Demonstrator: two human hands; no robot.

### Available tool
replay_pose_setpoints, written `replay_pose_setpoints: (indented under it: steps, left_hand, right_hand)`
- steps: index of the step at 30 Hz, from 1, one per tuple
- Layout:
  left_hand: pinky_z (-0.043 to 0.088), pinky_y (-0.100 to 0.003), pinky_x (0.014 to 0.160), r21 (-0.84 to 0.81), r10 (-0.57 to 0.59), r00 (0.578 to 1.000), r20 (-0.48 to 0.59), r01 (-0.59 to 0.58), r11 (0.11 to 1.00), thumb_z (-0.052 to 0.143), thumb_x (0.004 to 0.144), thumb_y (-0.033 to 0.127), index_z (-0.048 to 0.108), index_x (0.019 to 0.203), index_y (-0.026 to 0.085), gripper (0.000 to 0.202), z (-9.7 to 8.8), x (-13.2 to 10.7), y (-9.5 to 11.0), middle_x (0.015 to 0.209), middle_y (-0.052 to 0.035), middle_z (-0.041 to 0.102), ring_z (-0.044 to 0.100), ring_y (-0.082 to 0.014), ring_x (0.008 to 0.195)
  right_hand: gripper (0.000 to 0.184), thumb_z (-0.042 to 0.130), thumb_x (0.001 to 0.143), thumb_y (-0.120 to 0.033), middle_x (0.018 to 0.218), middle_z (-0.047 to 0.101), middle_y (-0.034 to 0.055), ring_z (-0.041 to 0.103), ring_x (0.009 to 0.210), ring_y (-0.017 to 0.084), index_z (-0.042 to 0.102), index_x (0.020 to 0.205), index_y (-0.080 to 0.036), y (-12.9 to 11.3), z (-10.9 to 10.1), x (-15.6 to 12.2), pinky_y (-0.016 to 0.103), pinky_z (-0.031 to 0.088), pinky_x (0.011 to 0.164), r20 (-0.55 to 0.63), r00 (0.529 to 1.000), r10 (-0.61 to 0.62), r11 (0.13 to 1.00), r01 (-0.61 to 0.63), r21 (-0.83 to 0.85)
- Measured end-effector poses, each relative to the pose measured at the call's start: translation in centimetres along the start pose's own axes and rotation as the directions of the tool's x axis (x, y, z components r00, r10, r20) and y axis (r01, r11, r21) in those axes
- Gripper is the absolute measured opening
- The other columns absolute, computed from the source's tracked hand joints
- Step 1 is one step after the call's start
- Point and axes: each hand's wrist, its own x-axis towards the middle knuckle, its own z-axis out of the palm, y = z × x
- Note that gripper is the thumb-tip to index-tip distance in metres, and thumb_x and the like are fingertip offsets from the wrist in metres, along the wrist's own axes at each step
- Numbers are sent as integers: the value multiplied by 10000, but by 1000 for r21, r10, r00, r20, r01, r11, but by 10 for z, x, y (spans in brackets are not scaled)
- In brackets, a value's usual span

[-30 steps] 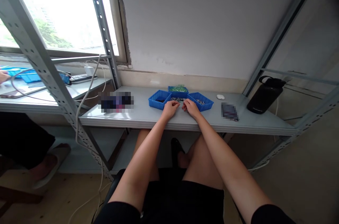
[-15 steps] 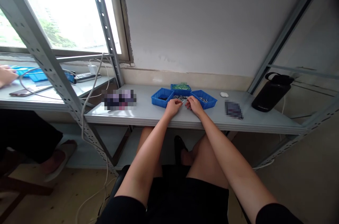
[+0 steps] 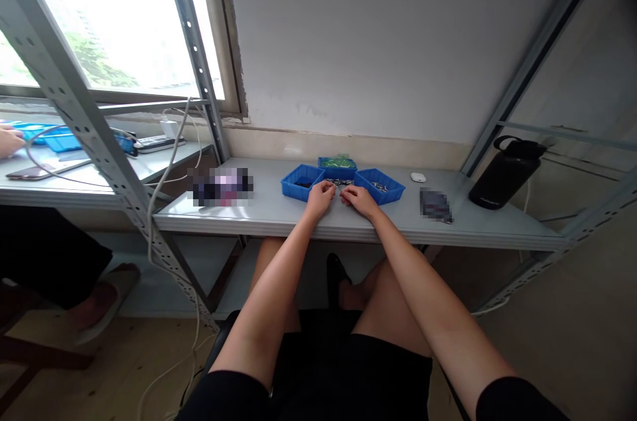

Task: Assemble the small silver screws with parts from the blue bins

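Note:
My left hand [image 3: 320, 199] is closed in a pinch at the front of the blue bins; what its fingertips hold is too small to name. Close by, my right hand [image 3: 358, 200] has its fingers curled together, and anything in them is hidden. Between and beyond the hands lies a pile of small metal parts [image 3: 340, 182]. On the left stands a blue bin [image 3: 290, 190] with dark pieces inside. The right blue bin [image 3: 395, 196] contains small silvery pieces. Behind them, a third blue bin [image 3: 323, 167] holds green material [image 3: 341, 161].
A white case [image 3: 418, 177], a blurred dark item [image 3: 435, 205] and a black bottle [image 3: 506, 172] are on the right of the bench [image 3: 269, 216]. A blurred purple item [image 3: 222, 186] lies left. Metal posts flank the bench. Another person's hand [image 3: 10, 141] shows far left.
My hands have moved slightly apart, the left one rising a little toward the metal parts. The thin light piece seen between them before no longer shows clearly. The whole view has shifted slightly.

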Motion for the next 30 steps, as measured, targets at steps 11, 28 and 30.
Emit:
replay_pose_setpoints:
  steps: [11,28,30]
  left_hand:
    - [456,-282,733,11,74,996,52,-74,997,566,760,234,674,813,123,164,-1,-1,4,777,-63,680,595,-166,740]
    - [430,-261,663,92,21,999,24,-23,995,572,740,232,643,777,140,122,1,-1,-2,743,-48,662,579,-152,693]
    - [424,-267,678,135,35,998,43,-41,990,562,748,234,659,771,137,139,0,-2,1,759,-55,670,584,-161,721]
  right_hand:
    - [245,525,808,-373,755,680,40,591,722,188,698,811,-200,-2,0,-1,306,440,710,36,999,-33,992,37,-122]
    - [284,480,843,-445,720,652,18,569,603,148,609,862,-193,-2,1,-1,279,445,644,-73,997,16,999,-19,-38]
    - [279,484,841,-449,714,647,13,568,598,145,598,862,-195,-2,1,-1,277,446,640,-79,997,14,999,-16,-32]
